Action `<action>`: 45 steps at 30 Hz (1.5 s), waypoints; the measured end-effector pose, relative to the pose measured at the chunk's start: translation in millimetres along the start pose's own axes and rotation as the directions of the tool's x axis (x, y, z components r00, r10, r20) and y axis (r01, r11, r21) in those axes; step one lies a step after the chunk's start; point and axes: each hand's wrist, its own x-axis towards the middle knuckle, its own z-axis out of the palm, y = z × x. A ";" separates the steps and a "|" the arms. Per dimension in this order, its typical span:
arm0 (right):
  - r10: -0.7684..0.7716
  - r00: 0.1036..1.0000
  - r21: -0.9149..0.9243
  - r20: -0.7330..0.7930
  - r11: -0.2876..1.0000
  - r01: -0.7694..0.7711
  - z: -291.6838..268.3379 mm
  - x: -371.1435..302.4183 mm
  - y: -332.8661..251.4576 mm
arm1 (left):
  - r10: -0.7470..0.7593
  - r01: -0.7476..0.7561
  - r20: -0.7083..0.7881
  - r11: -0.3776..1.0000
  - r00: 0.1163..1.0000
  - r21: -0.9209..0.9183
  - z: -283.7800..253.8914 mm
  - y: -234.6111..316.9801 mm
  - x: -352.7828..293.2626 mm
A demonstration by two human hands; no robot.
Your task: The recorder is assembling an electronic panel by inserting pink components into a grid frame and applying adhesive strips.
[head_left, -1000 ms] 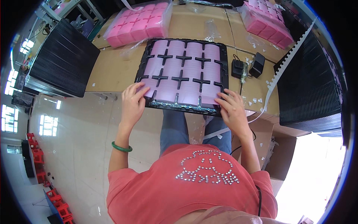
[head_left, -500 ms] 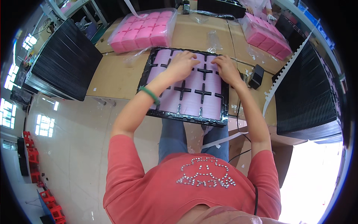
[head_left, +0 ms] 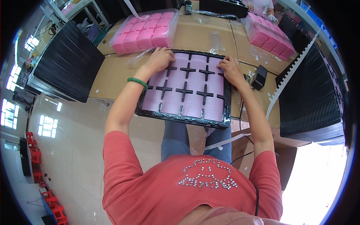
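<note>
A black plastic tray (head_left: 170,117) with raised cross-shaped dividers lies before me, its near edge jutting past the table. Pale pink thin sheets (head_left: 191,101) fill its sections. My left hand (head_left: 160,60), a green bangle on its wrist, is closed at the tray's far left corner, fingers curled over the rim. At the far right side my right hand (head_left: 230,70) is closed too, its bent fingertips on the rim and the sheets beside it. The undersides of both hands are hidden.
Bagged pink foam blocks stand at the far left (head_left: 146,32) and far right (head_left: 268,35). Tall stacks of black trays flank me, left (head_left: 65,62) and right (head_left: 311,92). A small black box (head_left: 259,77) and a notched white strip (head_left: 290,73) lie right. A co-worker's gloved hand (head_left: 272,17) shows beyond.
My left hand has moved left from over the middle sections to the tray's far left corner. My right hand has shifted slightly outward and nearer along the right side.
</note>
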 end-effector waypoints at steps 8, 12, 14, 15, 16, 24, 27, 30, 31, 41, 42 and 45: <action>0.016 0.999 -0.229 0.037 0.973 -0.007 4.2 0.7 -13.8 | -0.111 0.107 0.015 0.983 0.994 0.150 2.7 -9.9 -34.9; 0.235 0.931 -0.559 0.278 0.828 -0.042 -21.8 10.2 -20.4 | -0.225 0.193 0.008 0.853 0.974 0.485 -6.7 -7.6 -46.0; 0.048 0.998 -0.335 0.034 0.942 -0.034 -28.7 -5.7 -30.3 | -0.237 0.214 0.000 0.876 0.971 0.433 -4.1 5.4 -57.4; 0.053 0.998 -0.250 0.042 0.967 -0.041 -31.3 -10.9 -37.4 | -0.178 0.179 -0.038 0.911 0.983 0.371 -4.8 10.9 -61.9; 0.059 0.997 -0.249 0.052 0.967 -0.045 -33.9 -16.7 -45.9 | -0.120 0.139 -0.080 0.941 0.990 0.309 -5.6 16.4 -67.0; -0.003 0.991 -0.188 0.136 0.982 0.029 -43.4 -53.0 -79.2 | -0.170 0.167 0.007 0.974 0.985 0.150 -16.1 45.3 -121.5; -0.020 0.989 -0.226 0.148 0.973 0.053 -47.3 -59.2 -87.7 | -0.119 0.122 -0.030 0.964 0.992 0.234 -18.6 48.7 -134.4; -0.049 0.988 -0.215 0.144 0.973 0.079 -50.0 -66.7 -96.4 | -0.101 0.107 -0.040 0.971 0.994 0.216 -24.3 56.8 -144.4; -0.062 0.989 -0.209 0.136 0.974 0.090 -51.5 -67.6 -100.3 | -0.091 0.100 -0.055 0.975 0.994 0.199 -26.3 60.2 -146.0; -0.085 0.986 -0.212 0.145 0.970 0.115 -69.8 -80.1 -133.9 | -0.077 0.082 -0.051 0.992 0.996 0.099 -55.9 91.5 -171.1; -0.091 0.985 -0.207 0.144 0.971 0.120 -72.2 -81.4 -134.5 | -0.083 0.088 -0.049 0.991 0.995 0.101 -60.1 91.1 -173.6; -0.091 0.985 -0.214 0.147 0.969 0.121 -79.0 -83.7 -136.9 | -0.047 0.048 -0.009 0.998 0.999 0.030 -70.8 90.0 -180.7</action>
